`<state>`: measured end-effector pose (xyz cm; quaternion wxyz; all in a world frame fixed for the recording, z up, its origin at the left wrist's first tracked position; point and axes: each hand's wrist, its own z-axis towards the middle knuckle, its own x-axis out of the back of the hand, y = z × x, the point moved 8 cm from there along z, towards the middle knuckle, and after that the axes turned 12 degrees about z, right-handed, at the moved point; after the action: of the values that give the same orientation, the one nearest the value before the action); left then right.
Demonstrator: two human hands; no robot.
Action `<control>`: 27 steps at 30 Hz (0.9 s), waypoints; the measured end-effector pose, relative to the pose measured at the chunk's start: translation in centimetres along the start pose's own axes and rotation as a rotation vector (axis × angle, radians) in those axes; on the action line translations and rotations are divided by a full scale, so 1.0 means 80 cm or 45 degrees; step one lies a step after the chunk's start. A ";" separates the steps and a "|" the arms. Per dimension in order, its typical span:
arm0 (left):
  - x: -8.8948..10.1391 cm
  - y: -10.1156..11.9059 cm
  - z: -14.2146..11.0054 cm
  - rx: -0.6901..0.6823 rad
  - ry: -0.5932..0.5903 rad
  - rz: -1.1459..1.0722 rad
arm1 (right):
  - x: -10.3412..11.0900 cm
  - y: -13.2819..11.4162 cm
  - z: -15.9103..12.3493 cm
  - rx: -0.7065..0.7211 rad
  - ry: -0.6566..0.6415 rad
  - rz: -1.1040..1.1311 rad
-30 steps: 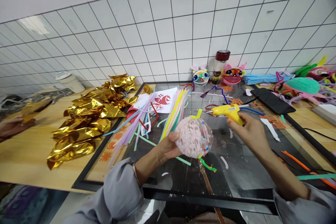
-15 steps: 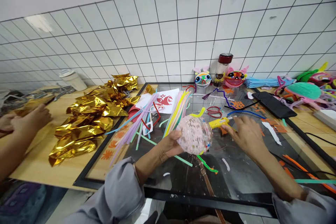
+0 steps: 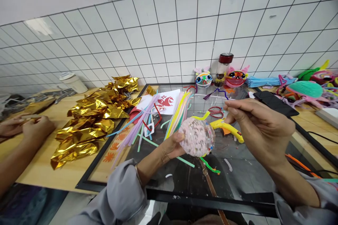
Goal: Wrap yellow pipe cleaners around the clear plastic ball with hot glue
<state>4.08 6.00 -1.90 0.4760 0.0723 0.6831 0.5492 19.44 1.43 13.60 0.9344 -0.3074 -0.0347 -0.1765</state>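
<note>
My left hand (image 3: 173, 146) is closed around the side of a clear round ball (image 3: 199, 137) covered in pale pink fuzzy strips, with small coloured bits along its right edge. To the right of the ball, my right hand (image 3: 253, 126) is raised above the table, thumb and forefinger pinched together. Whatever sits between those fingertips is too small to make out. Just beyond the ball, partly behind it, lies a yellow glue gun (image 3: 229, 129). A green pipe cleaner (image 3: 210, 166) pokes out below the ball.
Bundled pipe cleaners (image 3: 178, 109), red-handled scissors (image 3: 216, 112) and a white sheet with a red print (image 3: 169, 102) lie beyond. Gold foil (image 3: 92, 116) covers the left side, near another person's hands (image 3: 37, 128). A bottle (image 3: 223, 70) stands behind, between decorated animal faces.
My right hand has left the glue gun, risen toward me and closed into a pinch. The ball has shifted very slightly right in my left hand. The other person's hands moved a little.
</note>
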 end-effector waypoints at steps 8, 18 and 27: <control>-0.003 -0.007 0.001 -0.004 -0.007 0.109 | -0.035 -0.003 -0.011 0.090 -0.457 -0.037; 0.011 -0.023 0.002 0.047 0.020 0.111 | -0.035 -0.006 -0.014 0.126 -0.466 0.026; -0.003 -0.016 -0.002 0.069 0.026 0.105 | -0.037 -0.002 -0.017 0.024 -0.417 0.054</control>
<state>4.64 5.30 -2.83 0.4439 0.1078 0.6988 0.5504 16.56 1.44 12.08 0.9226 -0.3240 -0.1816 -0.1040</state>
